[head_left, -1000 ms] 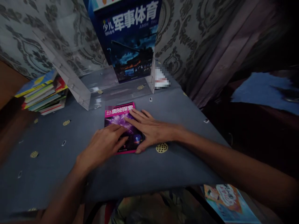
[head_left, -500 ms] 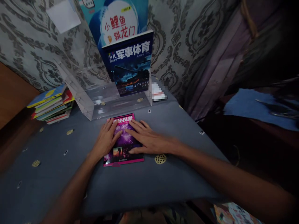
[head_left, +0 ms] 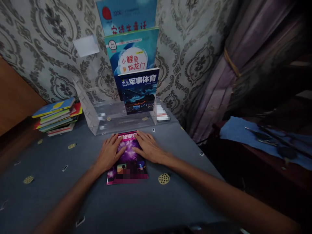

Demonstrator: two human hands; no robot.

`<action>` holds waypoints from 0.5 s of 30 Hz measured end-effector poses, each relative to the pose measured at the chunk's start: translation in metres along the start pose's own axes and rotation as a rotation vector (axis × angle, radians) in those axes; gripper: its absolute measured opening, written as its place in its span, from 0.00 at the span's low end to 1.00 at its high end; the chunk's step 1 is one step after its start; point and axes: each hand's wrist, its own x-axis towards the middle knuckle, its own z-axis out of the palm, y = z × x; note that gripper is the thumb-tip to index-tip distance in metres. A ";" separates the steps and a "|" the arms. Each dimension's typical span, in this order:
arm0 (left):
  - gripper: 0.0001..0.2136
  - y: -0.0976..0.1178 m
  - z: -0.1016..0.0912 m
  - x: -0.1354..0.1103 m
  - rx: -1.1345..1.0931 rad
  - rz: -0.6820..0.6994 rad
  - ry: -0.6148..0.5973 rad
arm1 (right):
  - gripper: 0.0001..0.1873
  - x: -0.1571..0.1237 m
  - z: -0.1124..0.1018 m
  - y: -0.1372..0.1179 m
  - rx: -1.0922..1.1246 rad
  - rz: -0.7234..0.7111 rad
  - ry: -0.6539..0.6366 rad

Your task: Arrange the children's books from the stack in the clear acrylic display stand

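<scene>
A pink and purple book (head_left: 127,159) lies flat on the grey-blue table (head_left: 73,191), just in front of a clear acrylic book stand (head_left: 107,115). My left hand (head_left: 109,153) rests flat on the book's left side, fingers spread. On its right side lies my right hand (head_left: 148,148), also flat with fingers stretched toward the top edge. In the stand, a dark blue book (head_left: 138,91) leans upright, with a light blue book (head_left: 131,52) behind it and another blue one (head_left: 126,14) above.
A stack of several thin books (head_left: 57,115) sits at the back left of the table. Patterned wallpaper (head_left: 36,48) backs the stand, with a purple curtain (head_left: 219,81) to the right. A blue cloth (head_left: 263,136) lies on a dark surface at the right.
My view has tilted up, showing more of the stand's books. Both hands slid toward the top of the pink book, and the left hand went from curled to flat.
</scene>
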 end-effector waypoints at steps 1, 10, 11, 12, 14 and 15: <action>0.25 -0.002 -0.001 0.001 -0.011 -0.007 0.001 | 0.34 0.001 0.001 0.000 -0.004 -0.001 0.011; 0.24 -0.008 0.012 0.001 -0.085 -0.122 0.109 | 0.33 0.000 0.002 -0.001 0.000 0.043 0.010; 0.24 -0.006 0.012 -0.001 -0.081 -0.157 0.123 | 0.33 0.000 0.002 -0.001 0.000 0.043 0.010; 0.25 -0.005 0.012 -0.002 -0.073 -0.188 0.133 | 0.33 -0.001 0.002 -0.001 -0.002 0.041 0.010; 0.25 -0.002 0.010 -0.003 -0.065 -0.219 0.140 | 0.32 -0.002 0.003 -0.002 -0.012 0.037 0.016; 0.24 -0.001 0.008 -0.004 -0.073 -0.223 0.138 | 0.32 -0.003 0.004 -0.003 -0.017 0.038 0.022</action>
